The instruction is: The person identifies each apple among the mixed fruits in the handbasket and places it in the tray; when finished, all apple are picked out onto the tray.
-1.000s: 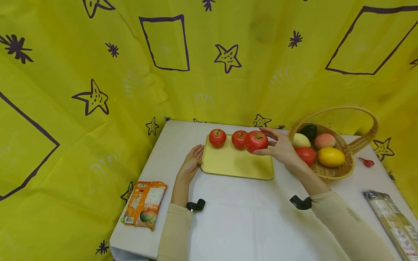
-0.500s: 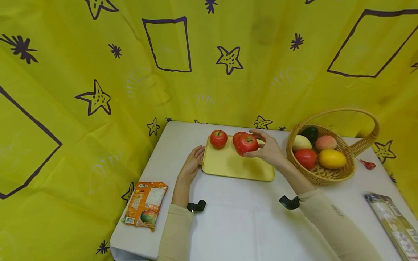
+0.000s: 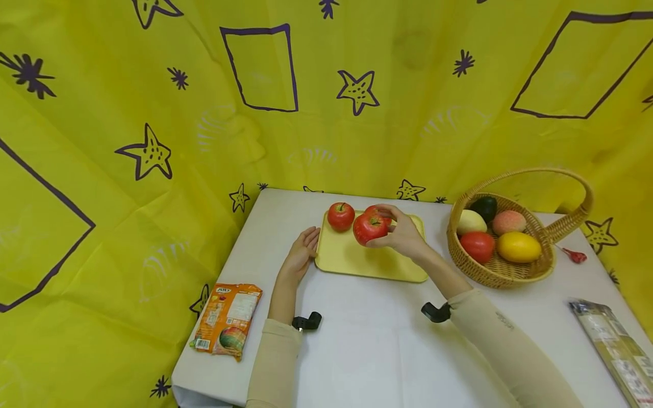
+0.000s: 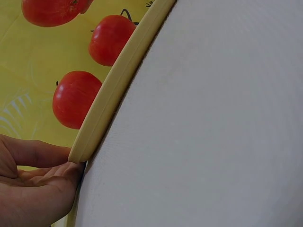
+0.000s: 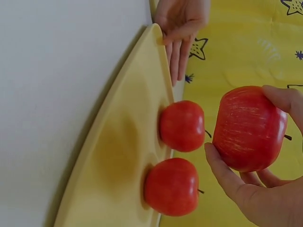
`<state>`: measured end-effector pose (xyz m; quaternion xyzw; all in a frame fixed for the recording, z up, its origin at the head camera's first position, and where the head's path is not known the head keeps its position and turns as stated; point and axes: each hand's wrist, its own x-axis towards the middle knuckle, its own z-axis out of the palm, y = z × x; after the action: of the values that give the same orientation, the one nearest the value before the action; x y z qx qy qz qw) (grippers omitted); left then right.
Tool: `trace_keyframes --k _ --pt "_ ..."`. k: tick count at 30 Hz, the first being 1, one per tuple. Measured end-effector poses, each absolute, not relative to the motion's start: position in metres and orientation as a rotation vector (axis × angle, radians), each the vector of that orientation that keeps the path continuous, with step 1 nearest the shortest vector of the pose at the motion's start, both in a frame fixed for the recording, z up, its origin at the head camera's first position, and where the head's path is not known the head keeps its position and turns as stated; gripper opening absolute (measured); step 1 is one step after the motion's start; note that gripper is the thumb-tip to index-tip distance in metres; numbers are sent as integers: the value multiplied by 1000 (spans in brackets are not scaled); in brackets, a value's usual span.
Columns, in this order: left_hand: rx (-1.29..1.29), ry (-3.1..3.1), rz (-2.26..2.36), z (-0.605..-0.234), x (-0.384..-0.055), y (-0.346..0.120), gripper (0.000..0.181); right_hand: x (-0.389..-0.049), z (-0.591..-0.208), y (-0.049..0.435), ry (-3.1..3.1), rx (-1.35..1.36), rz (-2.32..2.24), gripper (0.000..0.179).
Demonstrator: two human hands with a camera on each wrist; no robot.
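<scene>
My right hand [image 3: 403,233] grips a red apple [image 3: 370,228] with thumb and fingers, holding it above a yellow tray [image 3: 357,263]. In the right wrist view the held apple [image 5: 250,128] is apart from the two apples on the tray. One of those apples [image 3: 340,217] sits near the tray's back left corner. The other apple [image 5: 172,187] stands beside it, partly hidden in the head view behind the held one. My left hand [image 3: 301,253] is at the tray's left edge; the left wrist view shows its thumb and fingers pinching the rim [image 4: 111,94].
A wicker basket [image 3: 502,277] of several fruits, including a yellow one [image 3: 519,247], stands at the right. An orange snack packet [image 3: 228,320] lies at the table's left. Further right are a small red item [image 3: 575,256] and a flat plastic package [image 3: 612,345].
My right hand has carried the apple leftward over the tray, until it overlaps the right-hand tray apple. My left hand stays at the tray's edge.
</scene>
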<state>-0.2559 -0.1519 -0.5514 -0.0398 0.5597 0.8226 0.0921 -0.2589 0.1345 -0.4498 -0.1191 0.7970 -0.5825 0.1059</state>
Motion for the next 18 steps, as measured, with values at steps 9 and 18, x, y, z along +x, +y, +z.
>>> trace_keyframes --k 9,18 --pt "-118 1659 2441 -551 -257 -152 94 -266 -464 113 2304 -375 -1737 97" --pt "-114 1658 2446 -550 -256 -152 95 -272 -479 94 2278 -344 -1744 102"
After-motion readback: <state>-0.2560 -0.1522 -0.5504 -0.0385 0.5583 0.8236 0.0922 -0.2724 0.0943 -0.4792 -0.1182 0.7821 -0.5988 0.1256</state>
